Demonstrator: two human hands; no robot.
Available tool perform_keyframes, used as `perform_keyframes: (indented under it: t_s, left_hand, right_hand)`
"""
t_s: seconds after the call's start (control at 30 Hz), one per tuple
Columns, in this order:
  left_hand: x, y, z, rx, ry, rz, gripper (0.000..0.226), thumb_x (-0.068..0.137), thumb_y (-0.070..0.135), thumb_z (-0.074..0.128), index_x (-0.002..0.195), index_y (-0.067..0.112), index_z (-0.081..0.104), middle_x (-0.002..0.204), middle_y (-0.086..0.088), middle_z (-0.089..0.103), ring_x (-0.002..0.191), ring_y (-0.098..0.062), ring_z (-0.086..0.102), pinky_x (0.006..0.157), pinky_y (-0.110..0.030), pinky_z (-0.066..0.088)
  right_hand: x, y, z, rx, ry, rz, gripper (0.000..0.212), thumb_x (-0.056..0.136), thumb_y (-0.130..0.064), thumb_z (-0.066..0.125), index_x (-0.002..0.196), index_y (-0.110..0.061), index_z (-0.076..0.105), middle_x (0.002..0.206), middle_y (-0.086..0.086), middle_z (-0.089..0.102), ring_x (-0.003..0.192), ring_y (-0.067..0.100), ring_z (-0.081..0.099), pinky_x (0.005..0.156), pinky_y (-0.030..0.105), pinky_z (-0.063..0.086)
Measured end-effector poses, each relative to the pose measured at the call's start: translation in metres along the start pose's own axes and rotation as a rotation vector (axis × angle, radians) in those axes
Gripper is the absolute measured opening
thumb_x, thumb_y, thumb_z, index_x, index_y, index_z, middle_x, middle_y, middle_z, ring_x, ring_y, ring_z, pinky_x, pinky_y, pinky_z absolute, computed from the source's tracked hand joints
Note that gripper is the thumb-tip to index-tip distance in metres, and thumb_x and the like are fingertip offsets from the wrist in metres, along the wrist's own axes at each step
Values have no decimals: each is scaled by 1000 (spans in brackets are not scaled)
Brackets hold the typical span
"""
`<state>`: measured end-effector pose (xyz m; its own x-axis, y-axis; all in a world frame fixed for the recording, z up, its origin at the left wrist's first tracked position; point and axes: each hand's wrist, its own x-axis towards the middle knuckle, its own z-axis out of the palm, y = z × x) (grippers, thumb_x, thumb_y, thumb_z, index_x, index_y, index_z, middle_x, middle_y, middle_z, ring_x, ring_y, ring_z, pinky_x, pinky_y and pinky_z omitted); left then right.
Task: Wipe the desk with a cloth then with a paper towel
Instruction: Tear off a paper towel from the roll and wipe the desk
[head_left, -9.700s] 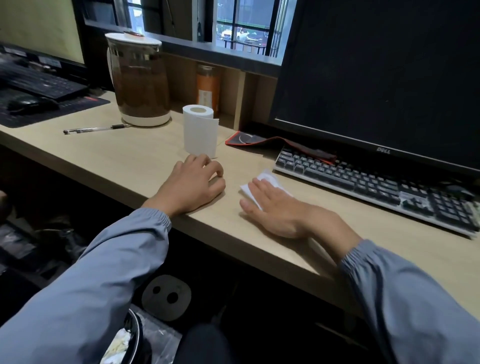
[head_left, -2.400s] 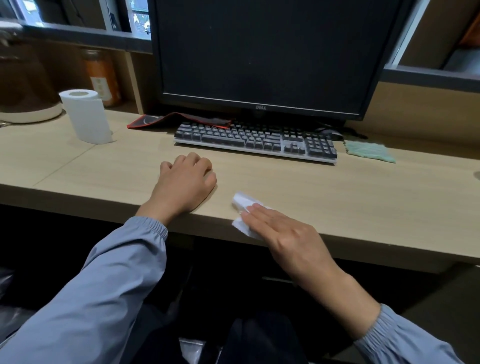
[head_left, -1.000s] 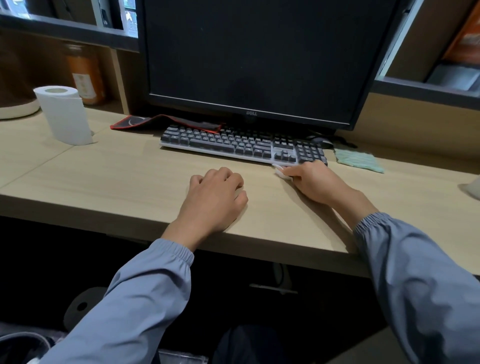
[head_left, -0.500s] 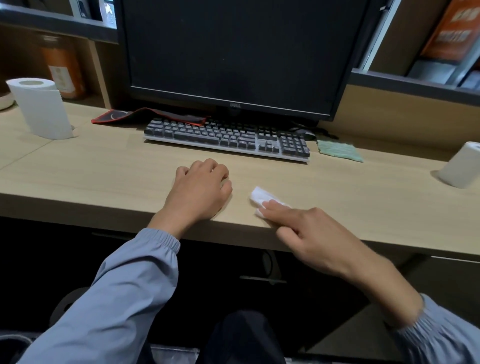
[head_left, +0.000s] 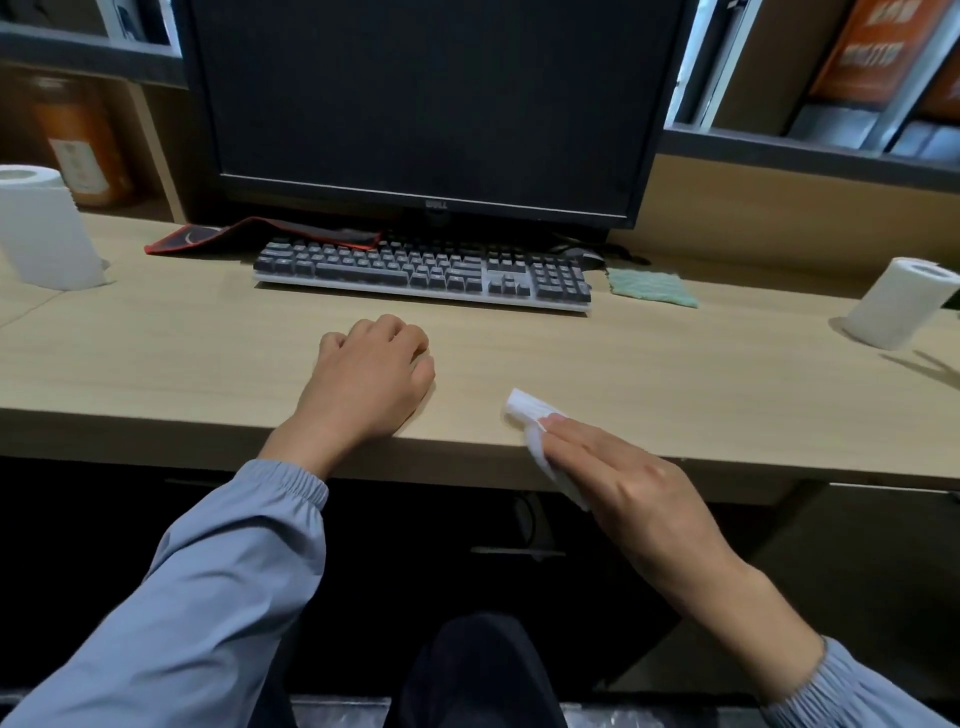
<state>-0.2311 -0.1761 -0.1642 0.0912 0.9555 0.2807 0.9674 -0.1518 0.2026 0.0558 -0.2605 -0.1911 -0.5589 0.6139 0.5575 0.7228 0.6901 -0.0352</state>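
Observation:
A folded white paper towel lies at the front edge of the light wooden desk, and part of it hangs over the edge. My right hand presses on it with straight fingers, the palm partly past the edge. My left hand rests on the desk in front of the keyboard, fingers loosely curled and holding nothing. A green cloth lies flat to the right of the keyboard, apart from both hands.
A dark keyboard and a black monitor stand at the back. Paper rolls stand at far left and far right. A red-edged mouse pad lies behind the keyboard's left end.
My right hand has drawn the paper towel from beside the keyboard back to the desk's front edge, where part of it now overhangs. My left hand has stayed in place.

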Motion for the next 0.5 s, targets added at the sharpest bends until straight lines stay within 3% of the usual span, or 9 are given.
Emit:
perform_keyframes:
  t_s: [0.13,0.2,0.27,0.33,0.4,0.5]
  left_hand:
    - [1,2,0,24,1,4,36,108,41,34,131,27,58,136,3,54,123,-21,49,104,-46,33]
    - [2,5,0,30,-1,-9,34,108,39,35,130,26,59,135,2,55,122,-22,50,103,-47,34]
    - [3,11,-1,33,4,-16,33,108,36,38,131,25,60,135,0,56,123,-24,50,104,-50,36]
    - [5,21,-3,7,13,-17,34,109,34,40,137,26,58,140,0,55,127,-24,48,107,-52,36]
    - [6,36,-3,-35,30,-7,37,109,34,41,141,26,57,143,2,54,130,-22,47,110,-51,34]
    - [13,62,3,-60,52,30,36,108,34,42,139,25,58,141,2,55,129,-21,48,108,-50,35]
  right_hand:
    - [-6,12,-13,-42,65,70,29,106,-22,49,120,-11,71,135,-4,66,128,10,60,80,37,62]
    - [-3,8,-14,7,20,136,27,109,-25,48,127,-19,67,142,-13,60,135,5,53,81,36,61]
    - [4,2,-16,50,-16,172,27,108,-27,49,132,-27,63,150,-25,50,138,-3,46,89,27,57]
    - [13,-2,-20,46,-63,191,26,108,-32,43,127,-32,62,151,-34,43,137,-7,44,88,16,51]
    - [25,-3,-22,20,-127,218,30,108,-39,36,121,-33,62,151,-36,41,131,-1,52,80,18,49]
    - [51,3,-18,-109,-268,267,35,109,-42,34,134,-35,57,155,-30,38,114,24,66,78,34,53]
